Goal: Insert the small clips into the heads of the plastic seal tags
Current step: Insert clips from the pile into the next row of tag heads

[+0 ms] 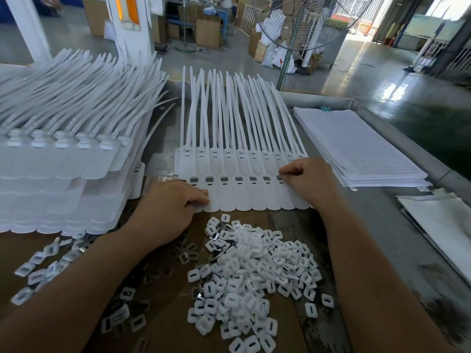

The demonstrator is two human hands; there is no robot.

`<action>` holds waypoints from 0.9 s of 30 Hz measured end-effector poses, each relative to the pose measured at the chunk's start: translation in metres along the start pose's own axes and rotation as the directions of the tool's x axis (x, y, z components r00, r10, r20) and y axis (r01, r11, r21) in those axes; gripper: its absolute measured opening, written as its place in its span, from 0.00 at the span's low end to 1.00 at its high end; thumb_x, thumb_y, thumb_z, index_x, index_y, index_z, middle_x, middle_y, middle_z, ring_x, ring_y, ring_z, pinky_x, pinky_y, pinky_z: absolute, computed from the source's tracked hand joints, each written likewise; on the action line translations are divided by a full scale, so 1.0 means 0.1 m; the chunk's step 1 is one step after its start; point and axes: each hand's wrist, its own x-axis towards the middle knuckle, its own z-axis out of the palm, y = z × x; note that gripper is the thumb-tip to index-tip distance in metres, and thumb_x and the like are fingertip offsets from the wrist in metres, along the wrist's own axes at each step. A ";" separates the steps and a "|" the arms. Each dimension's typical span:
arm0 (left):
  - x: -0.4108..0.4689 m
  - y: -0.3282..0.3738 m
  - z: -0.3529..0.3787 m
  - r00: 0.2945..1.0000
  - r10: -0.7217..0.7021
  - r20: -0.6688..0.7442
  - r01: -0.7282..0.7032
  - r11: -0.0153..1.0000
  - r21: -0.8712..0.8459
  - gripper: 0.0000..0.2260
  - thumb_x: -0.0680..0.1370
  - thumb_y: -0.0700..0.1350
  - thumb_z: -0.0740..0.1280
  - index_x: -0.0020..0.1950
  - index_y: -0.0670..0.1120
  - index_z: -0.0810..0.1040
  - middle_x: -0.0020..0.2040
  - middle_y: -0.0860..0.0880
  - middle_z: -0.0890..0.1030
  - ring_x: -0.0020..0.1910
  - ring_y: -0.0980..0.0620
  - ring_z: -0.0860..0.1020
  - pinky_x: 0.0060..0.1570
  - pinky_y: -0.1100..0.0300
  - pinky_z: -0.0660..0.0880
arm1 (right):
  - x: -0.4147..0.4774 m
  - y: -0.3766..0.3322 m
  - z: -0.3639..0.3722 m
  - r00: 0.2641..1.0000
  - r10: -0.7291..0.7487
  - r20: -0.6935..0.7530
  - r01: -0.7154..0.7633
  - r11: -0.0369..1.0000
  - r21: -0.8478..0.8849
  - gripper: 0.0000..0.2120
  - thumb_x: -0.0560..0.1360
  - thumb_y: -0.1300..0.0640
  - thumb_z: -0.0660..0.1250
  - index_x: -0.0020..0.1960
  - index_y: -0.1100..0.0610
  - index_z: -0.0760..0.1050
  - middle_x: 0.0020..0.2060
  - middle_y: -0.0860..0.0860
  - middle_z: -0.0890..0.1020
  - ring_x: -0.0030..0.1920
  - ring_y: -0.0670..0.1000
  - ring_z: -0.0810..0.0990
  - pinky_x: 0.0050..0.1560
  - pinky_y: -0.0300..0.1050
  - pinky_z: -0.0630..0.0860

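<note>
A connected strip of white plastic seal tags (244, 197) lies flat before me, tails pointing away. Several heads along its near row hold small metal clips (209, 179). My right hand (309, 179) pinches a small metal clip at a head near the strip's right end. My left hand (168, 212) rests on the strip's left end, its fingers curled and pressing the flags down. A pile of white square caps (254, 271) lies in front of me. Loose metal clips (186, 253) are scattered by my left wrist.
Tall stacks of tag strips (66, 159) fill the left of the table. A pile of lined paper sheets (356, 143) lies to the right, with flat white sheets (441, 225) nearer. Cardboard (165, 301) covers the work surface. A floor fan (303, 24) stands beyond the table.
</note>
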 end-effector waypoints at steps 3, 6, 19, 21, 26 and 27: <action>0.00 -0.01 0.00 1.000 0.001 -0.001 -0.001 1.000 -0.004 0.14 0.76 0.37 0.62 0.57 0.50 0.80 0.58 0.57 0.78 0.52 0.67 0.66 0.57 0.72 0.57 | -0.01 -0.01 -0.01 0.999 -0.028 0.047 0.032 0.997 -0.069 0.09 0.73 0.62 0.68 0.53 0.58 0.81 0.51 0.51 0.82 0.45 0.40 0.74 0.47 0.27 0.66; 0.00 -0.01 0.00 1.000 0.002 0.001 -0.002 1.000 -0.019 0.14 0.76 0.36 0.62 0.56 0.49 0.80 0.58 0.57 0.78 0.53 0.65 0.68 0.58 0.71 0.58 | -0.01 -0.03 -0.03 0.996 -0.053 0.068 0.060 0.993 -0.104 0.10 0.74 0.63 0.67 0.54 0.60 0.80 0.52 0.53 0.82 0.48 0.42 0.75 0.46 0.25 0.64; -0.01 -0.01 0.01 1.000 -0.004 -0.001 0.004 1.000 -0.015 0.15 0.75 0.36 0.62 0.56 0.50 0.80 0.59 0.57 0.78 0.53 0.66 0.66 0.57 0.73 0.55 | -0.18 -0.38 -0.08 0.954 -0.190 0.232 0.166 0.979 0.119 0.07 0.70 0.61 0.71 0.45 0.50 0.81 0.38 0.39 0.80 0.42 0.39 0.79 0.47 0.32 0.74; -0.01 -0.01 0.00 1.000 -0.003 0.000 0.003 1.000 -0.007 0.15 0.76 0.36 0.62 0.57 0.50 0.80 0.59 0.57 0.78 0.56 0.65 0.68 0.57 0.74 0.55 | -0.29 -0.53 -0.05 0.880 -0.266 0.393 0.215 0.962 0.169 0.07 0.69 0.61 0.72 0.41 0.48 0.81 0.35 0.38 0.81 0.39 0.36 0.79 0.41 0.28 0.73; -0.01 0.00 0.00 1.000 0.000 0.000 0.000 1.000 0.031 0.16 0.75 0.35 0.61 0.57 0.50 0.79 0.60 0.57 0.77 0.62 0.59 0.69 0.56 0.74 0.54 | -0.43 -0.71 0.12 0.744 -0.341 0.574 0.330 0.935 0.127 0.05 0.69 0.59 0.72 0.44 0.52 0.82 0.36 0.40 0.80 0.37 0.34 0.76 0.40 0.24 0.71; -0.01 0.00 0.00 1.000 0.000 0.000 0.000 0.999 0.034 0.16 0.75 0.35 0.61 0.57 0.50 0.79 0.60 0.57 0.77 0.62 0.59 0.70 0.56 0.73 0.54 | -0.43 -0.73 0.13 0.739 -0.342 0.580 0.337 0.934 0.121 0.05 0.70 0.59 0.72 0.45 0.53 0.82 0.35 0.40 0.80 0.36 0.34 0.76 0.40 0.24 0.71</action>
